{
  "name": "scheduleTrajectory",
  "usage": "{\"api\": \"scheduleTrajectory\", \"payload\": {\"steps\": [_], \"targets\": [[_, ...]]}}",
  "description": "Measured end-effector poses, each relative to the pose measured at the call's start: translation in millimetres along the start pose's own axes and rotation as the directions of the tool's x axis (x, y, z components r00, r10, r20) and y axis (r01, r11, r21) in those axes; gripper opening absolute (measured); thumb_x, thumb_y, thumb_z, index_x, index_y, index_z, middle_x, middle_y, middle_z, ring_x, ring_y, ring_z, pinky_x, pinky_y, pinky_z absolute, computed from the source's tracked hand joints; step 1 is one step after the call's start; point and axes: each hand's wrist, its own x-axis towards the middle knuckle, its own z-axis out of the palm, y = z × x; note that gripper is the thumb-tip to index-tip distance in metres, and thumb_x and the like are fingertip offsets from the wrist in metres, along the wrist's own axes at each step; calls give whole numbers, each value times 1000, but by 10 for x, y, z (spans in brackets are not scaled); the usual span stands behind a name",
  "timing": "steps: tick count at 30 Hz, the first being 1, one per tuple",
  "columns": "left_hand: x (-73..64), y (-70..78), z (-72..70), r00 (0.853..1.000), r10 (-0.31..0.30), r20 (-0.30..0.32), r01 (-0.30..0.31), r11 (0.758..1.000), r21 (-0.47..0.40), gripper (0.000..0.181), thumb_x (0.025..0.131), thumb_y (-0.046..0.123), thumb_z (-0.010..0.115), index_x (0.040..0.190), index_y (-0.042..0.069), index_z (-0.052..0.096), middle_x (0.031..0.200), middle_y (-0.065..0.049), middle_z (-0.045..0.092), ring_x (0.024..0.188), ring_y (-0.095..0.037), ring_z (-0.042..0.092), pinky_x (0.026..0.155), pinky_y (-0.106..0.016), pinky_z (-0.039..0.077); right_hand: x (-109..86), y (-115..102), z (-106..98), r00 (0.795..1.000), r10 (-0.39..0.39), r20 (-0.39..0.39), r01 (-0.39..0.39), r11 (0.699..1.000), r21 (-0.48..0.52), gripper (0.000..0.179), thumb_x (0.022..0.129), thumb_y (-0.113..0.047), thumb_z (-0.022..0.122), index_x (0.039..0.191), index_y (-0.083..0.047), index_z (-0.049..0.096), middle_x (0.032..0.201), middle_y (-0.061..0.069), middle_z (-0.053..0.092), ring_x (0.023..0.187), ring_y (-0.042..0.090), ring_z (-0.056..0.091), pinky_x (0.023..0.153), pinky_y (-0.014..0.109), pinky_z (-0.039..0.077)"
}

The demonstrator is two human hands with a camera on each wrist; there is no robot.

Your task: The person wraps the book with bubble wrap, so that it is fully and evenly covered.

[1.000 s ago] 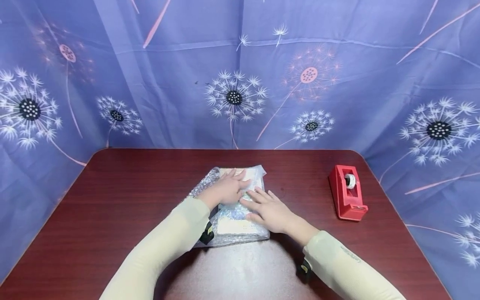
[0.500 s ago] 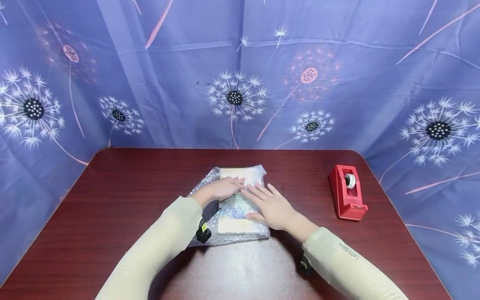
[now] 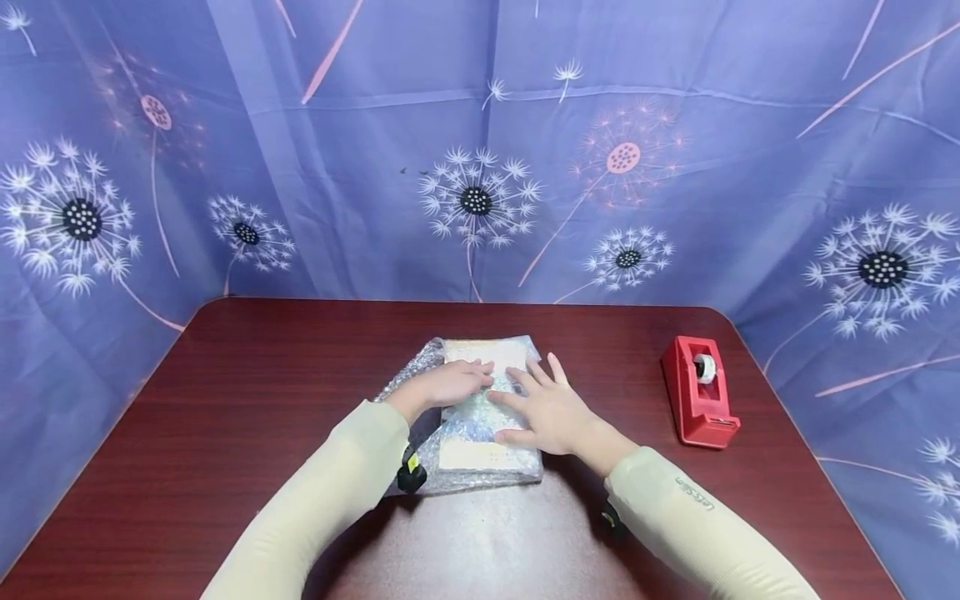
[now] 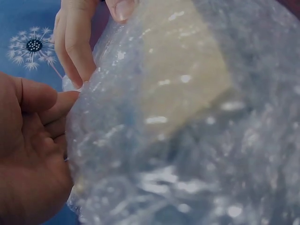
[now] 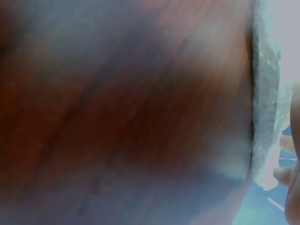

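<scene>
A flat, pale rectangular item wrapped in clear bubble wrap (image 3: 480, 457) lies at the middle of the table. My left hand (image 3: 450, 383) rests over its upper left part, fingers together and reaching right. On its right side lies my right hand (image 3: 551, 412), with straight, spread fingers. In the left wrist view, the bubble wrap (image 4: 187, 173) fills most of the frame, and the left hand (image 4: 33, 150) shows at the left with loosely bent fingers. The right wrist view catches only the package's wrapped edge (image 5: 266, 93) and a sliver of the right hand (image 5: 293, 187).
A red tape dispenser (image 3: 701, 396) with a white roll stands on the right side of the dark red-brown table (image 3: 262, 375). Behind the table hangs a blue cloth (image 3: 360, 208) with dandelion prints. A loose flap of bubble wrap spreads to the package's left.
My left hand has drawn back toward me from the package's far part, its fingers now closer together. The right hand has barely moved, its fingers spreading wider. The package stays in place.
</scene>
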Motion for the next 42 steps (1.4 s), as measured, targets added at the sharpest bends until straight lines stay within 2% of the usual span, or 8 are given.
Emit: {"api": "scheduleTrajectory", "payload": {"steps": [8,18,22,25,29,36,39,42], "targets": [[-25,17,-16,999,14,-44,-13,1000,25,44,99,28,40,139,12,48,152,2,34,146,-19,16,120,-40,12,-11,-14,-23,1000,8,22,-10,997,78,68,87,-75,31,144,-39,36,156,-2,27,144,29,23,115,60,7],[-240,-43,-141,983,25,-184,-7,995,100,42,98,19,37,135,8,52,142,-8,49,133,-28,43,106,-45,39,-28,13,-15,1000,16,11,-17,990,139,66,88,-72,36,143,-36,40,155,-2,30,145,24,24,115,59,7],[-388,-180,-201,971,-6,-239,34,993,113,41,99,20,39,136,9,51,138,-9,52,106,-32,60,93,-43,46,-39,6,4,1000,25,11,-26,989,146,66,89,-72,33,144,-37,38,156,-3,28,145,24,22,115,61,7],[-484,-282,-221,966,-33,-255,54,996,76,40,99,19,40,136,7,51,139,-12,50,99,-39,59,95,-45,46,-45,-6,22,1000,22,0,-22,987,158,65,89,-70,34,144,-36,38,156,-2,27,145,24,22,114,61,7],[-582,-396,-222,962,-47,-269,64,997,52,40,99,18,41,135,4,51,140,-17,46,117,-37,53,98,-47,45,-42,-28,41,1000,13,-9,-11,986,166,64,90,-69,35,144,-35,38,156,-1,27,145,25,22,114,61,7],[-656,-530,-226,955,-59,-291,71,997,32,42,97,16,41,135,0,50,140,-23,43,72,-34,55,75,-38,47,-37,-44,32,1000,16,1,-16,986,167,65,90,-70,34,145,-35,37,157,-2,26,145,25,21,115,61,7],[-684,-568,-226,948,-48,-314,68,996,53,42,96,15,42,133,-2,52,138,-23,45,94,-29,57,79,-36,46,-33,-46,33,1000,19,6,-19,985,171,65,90,-70,34,145,-35,36,157,-2,25,146,24,20,115,60,8],[-705,-599,-223,944,-59,-325,72,997,31,42,95,15,43,132,-3,52,137,-24,45,82,-30,60,76,-36,48,-36,-47,39,1000,23,4,-23,983,182,65,90,-69,35,145,-35,37,157,-2,26,146,24,20,115,61,9]]}}
